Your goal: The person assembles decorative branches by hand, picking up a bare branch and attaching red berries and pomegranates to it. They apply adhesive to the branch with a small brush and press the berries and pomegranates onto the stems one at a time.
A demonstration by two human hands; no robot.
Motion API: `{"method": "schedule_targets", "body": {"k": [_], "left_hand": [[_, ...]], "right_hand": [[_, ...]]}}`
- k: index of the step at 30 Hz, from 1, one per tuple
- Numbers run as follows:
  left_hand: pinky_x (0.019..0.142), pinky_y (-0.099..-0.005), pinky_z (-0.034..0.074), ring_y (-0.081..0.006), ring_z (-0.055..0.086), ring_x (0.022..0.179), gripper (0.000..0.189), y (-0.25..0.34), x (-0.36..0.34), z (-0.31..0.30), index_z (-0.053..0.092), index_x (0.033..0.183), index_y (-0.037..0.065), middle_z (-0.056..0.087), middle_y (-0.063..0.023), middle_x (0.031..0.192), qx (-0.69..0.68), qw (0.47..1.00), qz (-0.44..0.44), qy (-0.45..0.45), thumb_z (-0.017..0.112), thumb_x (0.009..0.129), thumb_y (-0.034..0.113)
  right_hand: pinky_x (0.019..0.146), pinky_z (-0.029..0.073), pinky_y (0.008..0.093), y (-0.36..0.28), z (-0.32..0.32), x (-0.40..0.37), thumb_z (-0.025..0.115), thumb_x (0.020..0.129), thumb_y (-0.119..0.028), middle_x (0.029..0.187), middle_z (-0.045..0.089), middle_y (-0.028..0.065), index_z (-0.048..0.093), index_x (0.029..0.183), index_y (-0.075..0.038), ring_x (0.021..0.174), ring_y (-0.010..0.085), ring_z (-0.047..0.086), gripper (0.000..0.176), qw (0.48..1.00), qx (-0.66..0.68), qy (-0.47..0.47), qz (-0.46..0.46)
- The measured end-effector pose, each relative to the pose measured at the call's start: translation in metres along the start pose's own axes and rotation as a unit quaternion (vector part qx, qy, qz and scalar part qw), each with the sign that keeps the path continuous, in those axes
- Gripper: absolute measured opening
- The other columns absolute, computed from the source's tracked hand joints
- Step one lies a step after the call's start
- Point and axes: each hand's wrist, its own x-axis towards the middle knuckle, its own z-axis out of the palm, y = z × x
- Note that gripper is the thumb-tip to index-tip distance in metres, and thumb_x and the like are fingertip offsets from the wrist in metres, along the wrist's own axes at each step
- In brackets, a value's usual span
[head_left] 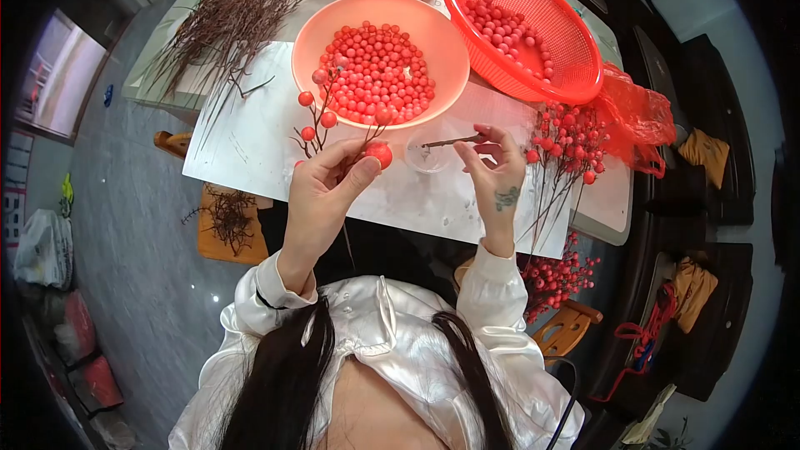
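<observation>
My left hand point(321, 187) is closed around a dark stem of artificial berries point(307, 99), with a larger red berry point(378, 155) pinched at the thumb. Several red berries stand out on the twigs above my fingers. Between the thumb and fingers of my right hand point(497, 171) is a thin brown stick point(454, 142), its tip pointing left over a small clear cup point(427, 163). Just beyond both hands, a pale pink bowl point(448, 50) holds many loose red berries point(375, 75).
A red basket point(575, 62) with more berries rests at the back right. Finished-looking berry branches point(571, 137) and a red plastic bag point(637, 112) lie on the right. Bare brown twigs point(229, 21) are heaped at the left; more twigs point(229, 221) lie on a wooden chair point(212, 246).
</observation>
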Motion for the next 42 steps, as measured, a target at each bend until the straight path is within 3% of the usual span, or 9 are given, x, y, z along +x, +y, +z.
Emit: {"method": "schedule_targets", "body": {"k": [6,9,15,18,22,27,30,36,42], "left_hand": [[0.078,-0.0228,0.044,-0.0106,0.057,0.085,0.030,-0.002,0.001,-0.004,0.056,0.108,-0.005,0.061,-0.0057,0.097,0.010,1.000,-0.001,-0.001,0.058,0.086,0.016],[0.079,-0.0229,0.044,-0.0105,0.057,0.086,0.030,-0.005,0.001,-0.003,0.056,0.108,-0.005,0.061,-0.0055,0.096,0.011,1.000,-0.010,0.002,0.059,0.086,0.015],[0.076,-0.0199,0.045,-0.0071,0.056,0.083,0.031,-0.007,0.003,-0.002,0.058,0.107,-0.004,0.062,-0.0035,0.093,0.006,1.000,-0.004,0.009,0.064,0.082,0.011],[0.076,-0.0201,0.045,-0.0072,0.056,0.082,0.032,-0.007,0.003,0.001,0.057,0.108,-0.004,0.062,-0.0040,0.093,-0.004,1.000,-0.005,0.006,0.065,0.081,0.010],[0.076,-0.0203,0.045,-0.0077,0.057,0.083,0.032,0.000,0.002,0.002,0.057,0.109,-0.004,0.063,-0.0047,0.094,0.000,1.000,-0.006,-0.004,0.065,0.080,0.008],[0.076,-0.0205,0.046,-0.0080,0.057,0.083,0.032,0.000,0.001,0.002,0.057,0.108,-0.004,0.063,-0.0047,0.093,-0.007,1.000,-0.009,-0.003,0.065,0.080,0.007],[0.075,-0.0205,0.046,-0.0079,0.057,0.082,0.031,0.003,-0.001,0.003,0.058,0.107,-0.004,0.063,-0.0046,0.093,0.012,1.000,-0.019,-0.011,0.065,0.079,0.007],[0.074,-0.0202,0.046,-0.0075,0.058,0.080,0.029,0.009,-0.005,0.004,0.059,0.106,-0.003,0.063,-0.0043,0.092,0.006,0.999,-0.019,-0.025,0.066,0.079,0.006],[0.067,-0.0184,0.044,-0.0055,0.056,0.076,0.028,0.009,-0.006,0.003,0.060,0.105,-0.004,0.063,-0.0033,0.090,0.018,1.000,-0.008,-0.012,0.066,0.078,0.004]], "right_hand": [[0.053,0.047,0.0180,0.003,0.006,-0.001,0.066,0.076,0.000,0.080,0.059,0.0051,0.058,0.092,0.004,0.066,0.0073,0.056,0.019,0.999,-0.019,-0.022,-0.040],[0.056,0.046,0.0214,-0.003,0.005,-0.002,0.066,0.073,0.001,0.079,0.062,0.0066,0.061,0.089,0.002,0.067,0.0106,0.059,0.017,0.999,-0.010,0.006,-0.052],[0.055,0.048,0.0201,-0.028,-0.005,-0.009,0.066,0.073,0.003,0.081,0.061,0.0070,0.060,0.089,0.003,0.067,0.0097,0.059,0.017,0.996,0.088,0.029,-0.007],[0.053,0.049,0.0198,-0.012,-0.003,-0.008,0.066,0.073,0.003,0.080,0.061,0.0070,0.060,0.091,0.003,0.065,0.0089,0.058,0.019,0.998,0.047,0.004,-0.031],[0.053,0.047,0.0194,-0.005,0.000,-0.008,0.065,0.077,-0.001,0.078,0.059,0.0044,0.059,0.096,0.003,0.069,0.0073,0.056,0.021,0.998,0.006,-0.058,0.021],[0.054,0.044,0.0203,-0.016,-0.007,-0.007,0.066,0.077,-0.005,0.080,0.060,0.0072,0.060,0.094,0.003,0.062,0.0099,0.056,0.019,0.986,-0.115,0.049,-0.113],[0.055,0.044,0.0196,-0.035,-0.009,-0.018,0.059,0.083,-0.001,0.076,0.060,0.0070,0.059,0.095,0.003,0.060,0.0090,0.055,0.013,0.993,0.005,0.075,-0.090],[0.061,0.050,0.0243,-0.067,-0.002,-0.030,0.057,0.083,0.002,0.079,0.062,0.0106,0.056,0.093,0.006,0.066,0.0131,0.060,0.011,0.946,0.288,-0.135,0.056],[0.061,0.052,0.0251,-0.055,-0.007,-0.027,0.056,0.083,0.003,0.081,0.063,0.0134,0.056,0.092,0.006,0.066,0.0157,0.061,0.010,0.957,0.274,-0.089,0.036]]}}
